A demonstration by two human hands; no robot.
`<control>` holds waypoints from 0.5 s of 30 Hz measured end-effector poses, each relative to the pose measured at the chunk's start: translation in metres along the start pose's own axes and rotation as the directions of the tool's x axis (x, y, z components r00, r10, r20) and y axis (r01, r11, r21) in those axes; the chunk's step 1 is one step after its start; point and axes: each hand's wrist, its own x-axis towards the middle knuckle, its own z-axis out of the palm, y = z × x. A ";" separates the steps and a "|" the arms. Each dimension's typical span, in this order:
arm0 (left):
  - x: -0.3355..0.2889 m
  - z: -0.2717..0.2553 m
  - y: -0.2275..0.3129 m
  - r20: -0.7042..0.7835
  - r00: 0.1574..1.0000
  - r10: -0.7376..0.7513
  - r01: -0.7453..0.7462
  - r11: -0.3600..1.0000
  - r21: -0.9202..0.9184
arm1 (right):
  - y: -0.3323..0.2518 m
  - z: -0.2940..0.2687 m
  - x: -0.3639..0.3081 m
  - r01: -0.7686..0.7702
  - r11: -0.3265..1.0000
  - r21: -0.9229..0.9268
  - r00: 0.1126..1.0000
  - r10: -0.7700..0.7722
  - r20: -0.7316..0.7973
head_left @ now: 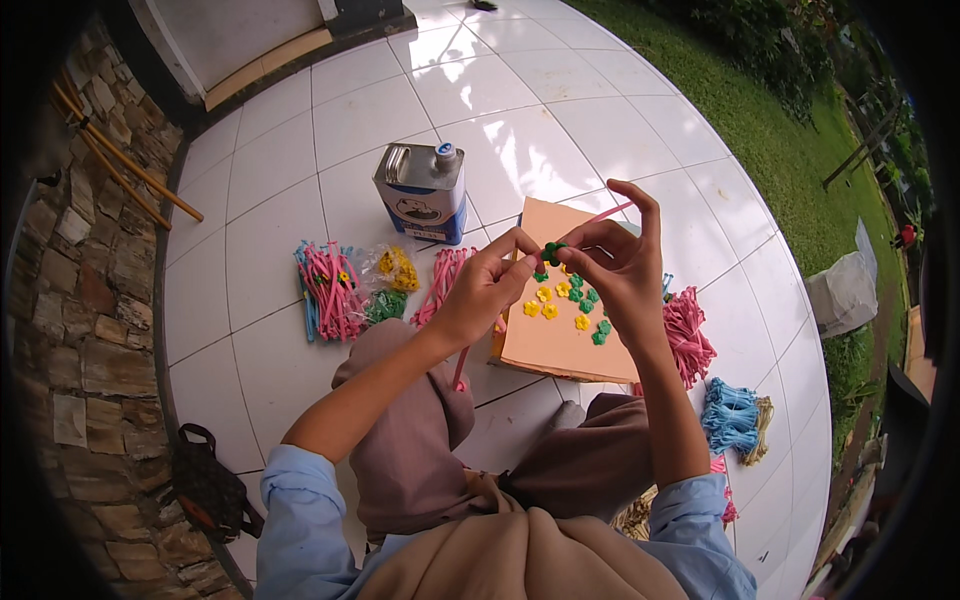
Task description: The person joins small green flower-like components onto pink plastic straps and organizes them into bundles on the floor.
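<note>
Frame centre: left hand point(487, 290) and right hand point(618, 268), fingers narrow, pinching green flower point(553, 254). Pink strip point(611, 213) beside right fingers. Yellow flowers point(550, 312) on board point(540, 348) below.

Flowers point(583, 322) on cardboard point(535, 350); can point(422, 200) to its left; bag point(208, 485) farther left, by wall point(105, 370).

L hand point(490, 288) & R hand point(622, 268) crowd air over peach bd point(550, 345), tall tin point(425, 200) blocks far L, pink/blue bundle point(328, 295) near L, pink stack point(688, 340) R, but flr tiles point(585, 140) past bd's far edge are open to pass.
</note>
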 end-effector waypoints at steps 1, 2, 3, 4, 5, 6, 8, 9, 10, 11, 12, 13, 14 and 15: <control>0.000 0.000 0.001 0.000 1.000 0.000 0.000 1.000 0.001 | 0.000 0.000 0.000 0.000 1.000 0.000 1.000 0.000 0.000; -0.001 0.001 0.001 -0.006 1.000 0.000 0.000 1.000 0.010 | 0.001 0.001 0.000 0.003 1.000 -0.010 1.000 -0.003 -0.006; -0.001 0.001 0.001 -0.011 1.000 0.001 0.000 1.000 0.018 | 0.001 0.001 0.000 0.006 1.000 -0.021 1.000 -0.007 -0.012; -0.001 0.002 0.001 -0.010 1.000 0.001 -0.001 1.000 0.018 | 0.002 0.001 0.000 0.007 1.000 -0.021 1.000 -0.007 -0.013; 0.000 0.003 -0.001 -0.026 1.000 0.004 -0.004 1.000 0.026 | 0.002 0.001 0.000 0.015 1.000 -0.028 1.000 -0.015 -0.014; 0.000 0.003 -0.001 -0.043 0.999 0.006 -0.005 0.999 0.033 | 0.003 0.002 0.000 0.021 0.999 -0.033 1.000 -0.021 -0.014; -0.001 0.001 -0.001 -0.041 0.999 0.002 -0.001 0.999 0.037 | 0.002 0.004 -0.001 0.014 0.999 -0.051 1.000 -0.015 -0.023; -0.001 0.001 -0.001 -0.037 0.999 0.001 0.001 0.999 0.043 | 0.001 0.005 -0.001 0.009 0.997 -0.070 0.999 -0.011 -0.033; -0.001 0.003 0.000 -0.035 0.999 0.001 0.000 0.999 0.043 | 0.001 0.005 -0.002 0.010 0.997 -0.071 0.999 -0.013 -0.034; -0.001 0.005 0.000 -0.071 0.997 0.029 -0.021 0.994 0.105 | 0.004 0.005 -0.002 0.030 0.994 -0.103 0.998 -0.035 -0.043; -0.001 0.006 -0.001 -0.107 0.993 0.058 -0.039 0.985 0.169 | 0.007 0.006 -0.002 0.050 0.990 -0.133 0.997 -0.057 -0.048; -0.001 0.005 -0.002 -0.108 0.992 0.058 -0.039 0.985 0.170 | 0.009 0.007 -0.002 0.051 0.990 -0.132 0.997 -0.057 -0.048; 0.000 0.003 -0.005 -0.132 0.987 0.091 -0.057 0.969 0.239 | 0.012 0.007 -0.002 0.075 0.988 -0.135 0.995 -0.082 -0.048; 0.001 0.003 -0.006 -0.152 0.980 0.126 -0.074 0.949 0.305 | 0.013 0.008 -0.002 0.099 0.985 -0.140 0.993 -0.107 -0.050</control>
